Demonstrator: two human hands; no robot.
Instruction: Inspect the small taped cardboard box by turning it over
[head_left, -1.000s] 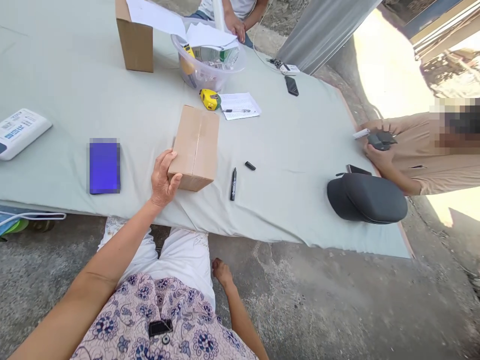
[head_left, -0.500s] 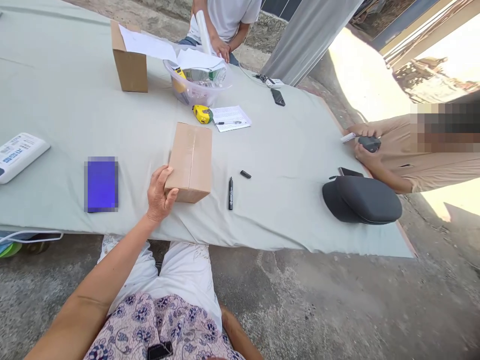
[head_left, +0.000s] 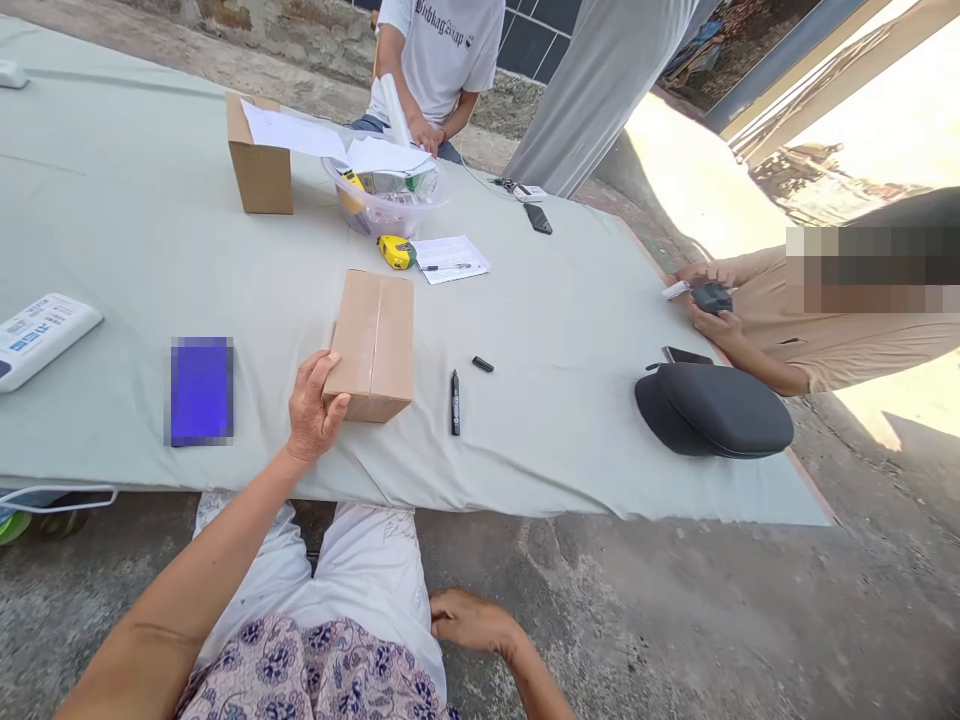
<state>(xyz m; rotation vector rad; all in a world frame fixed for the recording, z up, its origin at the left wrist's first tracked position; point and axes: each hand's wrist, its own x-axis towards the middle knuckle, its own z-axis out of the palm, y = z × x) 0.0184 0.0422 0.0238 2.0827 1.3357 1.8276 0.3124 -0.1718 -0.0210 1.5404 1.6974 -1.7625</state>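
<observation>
A closed cardboard box [head_left: 375, 335] with clear tape along its top stands on the cloth-covered table. My left hand [head_left: 315, 405] grips its near left corner, the thumb on the near side and the fingers along the left side. To the right of the box lie an uncapped black marker [head_left: 455, 405] and its black cap [head_left: 483, 364], apart from each other. My right hand [head_left: 465, 618] is below the table's edge beside my right thigh. Its fingers are loosely bent toward the white trousers, their tips partly hidden, and no object shows in it.
Left lie a blurred blue item [head_left: 202, 390] and a white device [head_left: 45, 338]. Farther back are another carton [head_left: 262, 180], a filled plastic basin [head_left: 390, 215], a yellow tape measure [head_left: 396, 252] and a notepad [head_left: 454, 258]. A black case [head_left: 716, 410] sits right. Two people are nearby.
My right hand has come into sight beside my thigh; before, only part of that arm showed. My left hand stays on the box. The whole view has shifted slightly.
</observation>
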